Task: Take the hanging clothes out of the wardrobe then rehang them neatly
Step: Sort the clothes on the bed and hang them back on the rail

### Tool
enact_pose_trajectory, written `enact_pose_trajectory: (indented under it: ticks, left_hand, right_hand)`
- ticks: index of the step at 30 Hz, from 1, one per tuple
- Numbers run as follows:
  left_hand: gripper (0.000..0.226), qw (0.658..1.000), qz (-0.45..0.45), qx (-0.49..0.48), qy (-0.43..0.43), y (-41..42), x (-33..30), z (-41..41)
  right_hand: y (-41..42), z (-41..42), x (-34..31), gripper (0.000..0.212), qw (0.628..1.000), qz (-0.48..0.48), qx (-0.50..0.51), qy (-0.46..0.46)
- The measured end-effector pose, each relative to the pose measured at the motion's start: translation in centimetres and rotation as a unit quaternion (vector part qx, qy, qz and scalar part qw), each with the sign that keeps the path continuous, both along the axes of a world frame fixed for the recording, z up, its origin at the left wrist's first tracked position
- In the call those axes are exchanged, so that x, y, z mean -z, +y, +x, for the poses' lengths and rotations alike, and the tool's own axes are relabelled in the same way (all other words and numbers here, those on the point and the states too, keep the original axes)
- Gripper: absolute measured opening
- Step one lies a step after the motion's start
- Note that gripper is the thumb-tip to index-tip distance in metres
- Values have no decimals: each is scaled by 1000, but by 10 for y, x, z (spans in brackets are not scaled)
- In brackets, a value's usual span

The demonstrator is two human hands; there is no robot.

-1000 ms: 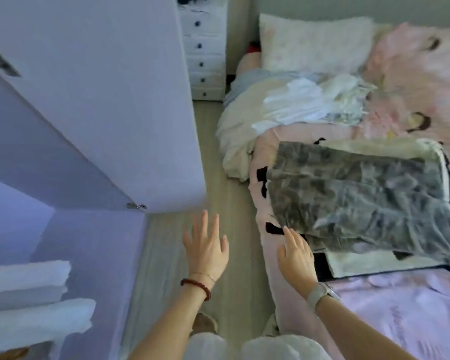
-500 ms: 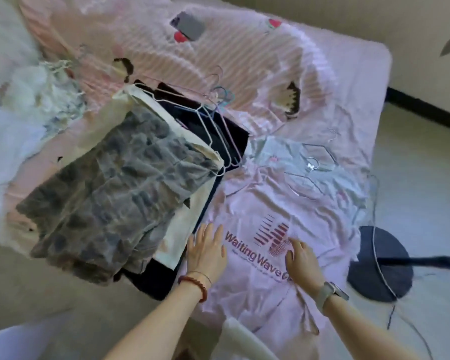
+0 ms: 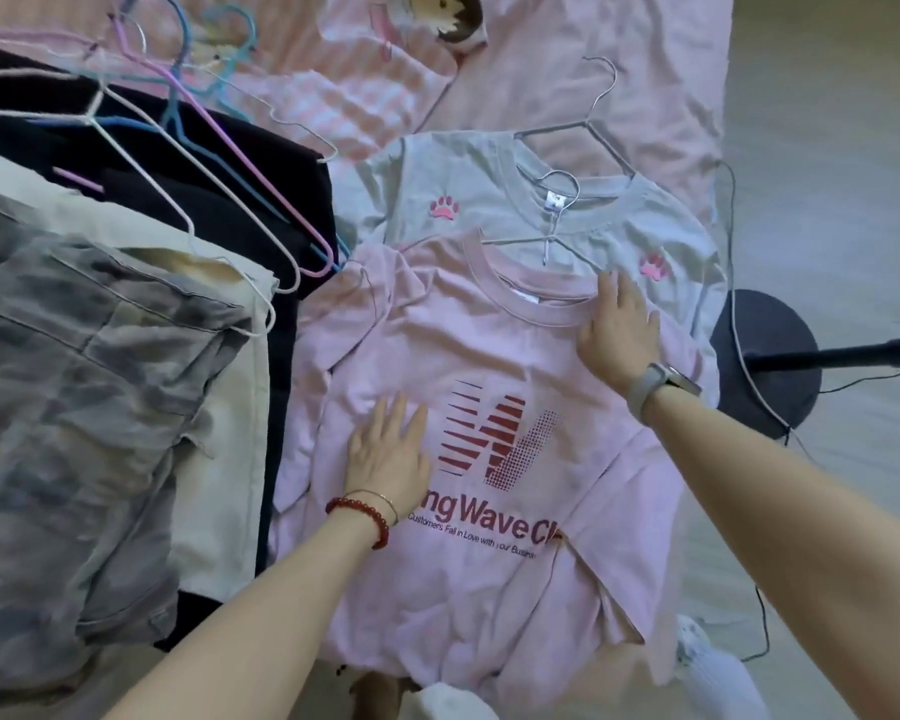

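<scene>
Left hand: my left hand (image 3: 388, 449) is lying flat, fingers straight, on the pink T-shirt (image 3: 489, 387).
Right hand: my right hand (image 3: 619, 330) is pressing, fingers extended, at its collar, at 1 o'clock.
Bed: the bed (image 3: 593, 59) is carrying the shirt at centre, hangers (image 3: 188, 127) at 10 o'clock.

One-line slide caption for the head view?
Both hands, left and right, pressing flat on the pink T-shirt laid on the bed.

Bare pink bedsheet (image 3: 619, 59) lies open beyond the grey T-shirt (image 3: 489, 200); tangled wire hangers (image 3: 198, 148) and stacked clothes (image 3: 74, 381) crowd the left.
</scene>
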State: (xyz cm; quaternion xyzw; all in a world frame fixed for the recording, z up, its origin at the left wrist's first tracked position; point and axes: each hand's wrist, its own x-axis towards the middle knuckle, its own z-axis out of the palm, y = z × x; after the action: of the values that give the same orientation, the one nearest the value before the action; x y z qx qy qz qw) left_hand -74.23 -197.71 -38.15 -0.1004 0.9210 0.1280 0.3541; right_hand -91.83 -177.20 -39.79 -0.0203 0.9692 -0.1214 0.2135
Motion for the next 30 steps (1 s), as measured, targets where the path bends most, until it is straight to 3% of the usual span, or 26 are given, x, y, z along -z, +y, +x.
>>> enact_pose_trajectory:
  ticks: [5, 10, 14, 18, 23, 27, 30]
  left_hand:
    - [64, 999, -13, 34, -15, -5, 11, 5]
    - [65, 999, -9, 39, -32, -8, 10, 5]
    - [62, 999, 20, 16, -40, -9, 1, -1]
    - [55, 990, 92, -86, 69, -6, -24, -6]
    - [62, 964, 91, -108, 227, -16, -59, -16]
    - [68, 963, 74, -59, 253, -29, -87, -28]
    - [57, 972, 20, -3, 236, -33, -110, -30]
  right_hand:
    - [-9, -30, 16, 55, 998, 5, 56, -32]
    - [-5, -42, 9, 35, 997, 7, 55, -45]
    - [-2, -5, -1, 28, 991, -95, 70, 56]
    - [-2, 62, -26, 22, 967, -210, 124, 68]
    - [-17, 129, -68, 22, 964, -225, 115, 87]
    - [-12, 133, -113, 38, 959, -220, 34, 173]
    - [-6, 122, -148, 41, 945, -239, -31, 221]
